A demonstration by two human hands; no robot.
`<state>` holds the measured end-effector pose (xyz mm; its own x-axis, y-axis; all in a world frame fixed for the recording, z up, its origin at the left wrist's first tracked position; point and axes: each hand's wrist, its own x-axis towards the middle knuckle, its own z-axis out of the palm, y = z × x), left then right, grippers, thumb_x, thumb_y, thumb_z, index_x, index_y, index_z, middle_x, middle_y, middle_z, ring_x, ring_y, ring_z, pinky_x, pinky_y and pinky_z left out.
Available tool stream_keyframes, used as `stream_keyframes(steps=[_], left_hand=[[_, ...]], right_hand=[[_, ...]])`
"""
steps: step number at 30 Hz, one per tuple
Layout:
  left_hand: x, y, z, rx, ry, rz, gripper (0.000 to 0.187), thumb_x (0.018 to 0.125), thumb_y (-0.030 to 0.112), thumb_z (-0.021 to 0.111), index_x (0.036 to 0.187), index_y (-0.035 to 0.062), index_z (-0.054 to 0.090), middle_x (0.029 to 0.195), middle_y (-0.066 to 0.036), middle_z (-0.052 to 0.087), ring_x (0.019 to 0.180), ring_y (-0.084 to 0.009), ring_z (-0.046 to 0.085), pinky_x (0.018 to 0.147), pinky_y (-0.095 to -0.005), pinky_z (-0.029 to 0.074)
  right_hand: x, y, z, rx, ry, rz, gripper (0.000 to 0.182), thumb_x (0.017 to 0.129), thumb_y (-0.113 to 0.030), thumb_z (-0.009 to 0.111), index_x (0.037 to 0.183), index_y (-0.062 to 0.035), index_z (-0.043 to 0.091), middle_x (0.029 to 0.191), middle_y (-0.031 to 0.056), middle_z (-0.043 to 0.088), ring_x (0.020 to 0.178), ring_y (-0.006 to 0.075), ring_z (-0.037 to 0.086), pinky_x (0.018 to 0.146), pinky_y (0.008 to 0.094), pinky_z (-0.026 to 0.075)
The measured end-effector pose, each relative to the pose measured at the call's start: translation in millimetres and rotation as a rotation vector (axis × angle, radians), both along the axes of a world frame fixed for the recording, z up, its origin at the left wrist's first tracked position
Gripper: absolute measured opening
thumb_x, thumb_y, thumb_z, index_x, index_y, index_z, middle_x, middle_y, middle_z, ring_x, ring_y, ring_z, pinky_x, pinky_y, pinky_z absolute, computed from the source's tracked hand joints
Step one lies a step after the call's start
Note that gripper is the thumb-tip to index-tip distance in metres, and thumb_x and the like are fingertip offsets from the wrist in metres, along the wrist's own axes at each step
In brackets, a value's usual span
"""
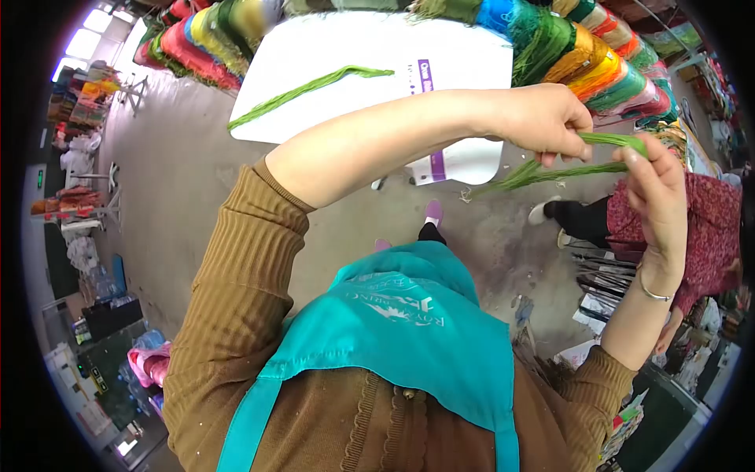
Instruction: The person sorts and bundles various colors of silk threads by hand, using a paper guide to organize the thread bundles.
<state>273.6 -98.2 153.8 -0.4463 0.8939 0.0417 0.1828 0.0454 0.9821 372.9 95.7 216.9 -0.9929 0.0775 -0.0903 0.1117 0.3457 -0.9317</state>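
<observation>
Subject wears a brown ribbed knit top (pixel 236 315) with long sleeves; the ribbing runs lengthwise along each arm. Left sleeve (pixel 252 236) is pushed up, its cuff bunched in a tight ribbed band. Right sleeve (pixel 590 377) is likewise pushed up, with a matching ribbed cuff. The front of the knit shows a vertical braided trim and a small dark button at centre. Over it sits a teal apron (pixel 409 330) with a bib; pale printed lettering and a small emblem appear on the bib, not legible. A teal strap (pixel 244 425) runs down at the left. A thin silver bangle (pixel 651 293) circles the right wrist. Pink shoes (pixel 432 211) show below.
</observation>
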Motion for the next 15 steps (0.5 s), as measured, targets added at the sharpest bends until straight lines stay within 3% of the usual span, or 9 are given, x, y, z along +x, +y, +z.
stream_keyframes(steps=[5, 6, 8, 9, 10, 11, 12, 13, 15], left_hand=[[14.2, -26.8, 9.4, -0.053, 0.048, 0.031, 0.025, 0.093, 0.025, 0.061, 0.084, 0.0023, 0.063, 0.068, 0.000, 0.060, 0.060, -0.0055, 0.059, 0.057, -0.0238, 0.049], [16.8, -29.9, 15.8, -0.106, 0.125, 0.048, 0.024, 0.090, 0.023, 0.061, 0.081, 0.0001, 0.063, 0.068, -0.006, 0.062, 0.062, -0.0152, 0.063, 0.059, -0.0300, 0.052], [13.6, -27.1, 3.6, -0.079, 0.537, 0.090, 0.023, 0.087, 0.020, 0.061, 0.081, -0.0013, 0.064, 0.070, -0.011, 0.064, 0.064, -0.0244, 0.065, 0.060, -0.0348, 0.053], [11.0, -25.3, -3.2, -0.068, 0.745, 0.111, 0.022, 0.085, 0.019, 0.062, 0.080, -0.0021, 0.065, 0.071, -0.014, 0.065, 0.065, -0.0290, 0.065, 0.061, -0.0372, 0.054], [9.7, -23.6, -11.9, -0.042, 0.722, 0.092, 0.022, 0.083, 0.018, 0.061, 0.079, -0.0031, 0.065, 0.075, -0.019, 0.065, 0.071, -0.0386, 0.064, 0.064, -0.0438, 0.053], [11.7, -26.1, -13.8, -0.119, 0.797, 0.077, 0.021, 0.081, 0.018, 0.062, 0.078, -0.0028, 0.066, 0.075, -0.019, 0.065, 0.071, -0.0378, 0.065, 0.063, -0.0438, 0.053], [15.0, -27.3, -15.8, -0.197, 0.870, 0.064, 0.020, 0.079, 0.017, 0.063, 0.077, -0.0025, 0.066, 0.075, -0.019, 0.065, 0.071, -0.0371, 0.065, 0.063, -0.0439, 0.053], [17.6, -28.4, -17.2, -0.278, 0.941, 0.053, 0.019, 0.078, 0.016, 0.064, 0.076, -0.0022, 0.066, 0.074, -0.019, 0.065, 0.071, -0.0363, 0.066, 0.063, -0.0440, 0.053], [21.7, -33.5, -12.6, -0.203, 0.906, 0.070, 0.015, 0.067, 0.012, 0.066, 0.071, -0.0019, 0.065, 0.072, -0.020, 0.065, 0.070, -0.0352, 0.067, 0.062, -0.0433, 0.053]], right_hand=[[8.2, 22.0, -36.4, -0.097, -0.166, 0.108, 0.015, 0.096, -0.018, 0.056, 0.095, -0.0041, 0.061, 0.058, -0.0108, 0.037, 0.045, -0.0019, 0.026, 0.039, 0.0171, 0.019], [10.2, 18.2, -45.3, -0.140, -0.176, 0.079, 0.015, 0.097, -0.017, 0.056, 0.095, -0.0037, 0.061, 0.059, -0.0098, 0.038, 0.045, -0.0015, 0.026, 0.039, 0.0169, 0.020], [11.2, 17.7, -55.5, -0.150, -0.221, 0.122, 0.014, 0.097, -0.015, 0.055, 0.095, -0.0032, 0.061, 0.063, -0.0070, 0.044, 0.046, -0.0002, 0.030, 0.040, 0.0167, 0.020], [9.3, 20.6, -61.4, -0.097, -0.304, 0.130, 0.017, 0.094, -0.013, 0.058, 0.107, -0.0028, 0.062, 0.066, -0.0057, 0.053, 0.048, 0.0011, 0.037, 0.042, 0.0167, 0.028], [7.2, 18.7, -67.7, 0.063, -0.310, 0.187, 0.026, 0.090, -0.012, 0.062, 0.114, -0.0036, 0.061, 0.078, -0.0016, 0.058, 0.052, 0.0020, 0.042, 0.047, 0.0177, 0.034], [4.3, 17.1, -72.3, 0.225, -0.313, 0.244, 0.037, 0.086, -0.010, 0.066, 0.122, -0.0045, 0.060, 0.090, 0.0025, 0.063, 0.055, 0.0030, 0.046, 0.051, 0.0187, 0.040], [0.5, 8.4, -69.2, 0.487, -0.099, 0.366, 0.064, 0.074, -0.008, 0.074, 0.135, -0.0076, 0.052, 0.125, 0.0115, 0.057, 0.081, 0.0124, 0.061, 0.075, 0.0258, 0.049], [-5.7, 6.3, -78.2, 0.780, 0.108, 0.402, 0.085, 0.065, -0.014, 0.081, 0.141, -0.0051, 0.044, 0.146, 0.0129, 0.040, 0.118, 0.0210, 0.054, 0.097, 0.0334, 0.043], [-21.5, -16.2, -82.9, 0.135, 0.084, 0.427, 0.106, 0.058, -0.021, 0.087, 0.147, -0.0031, 0.033, 0.148, 0.0140, 0.039, 0.135, 0.0243, 0.039, 0.108, 0.0381, 0.034]])
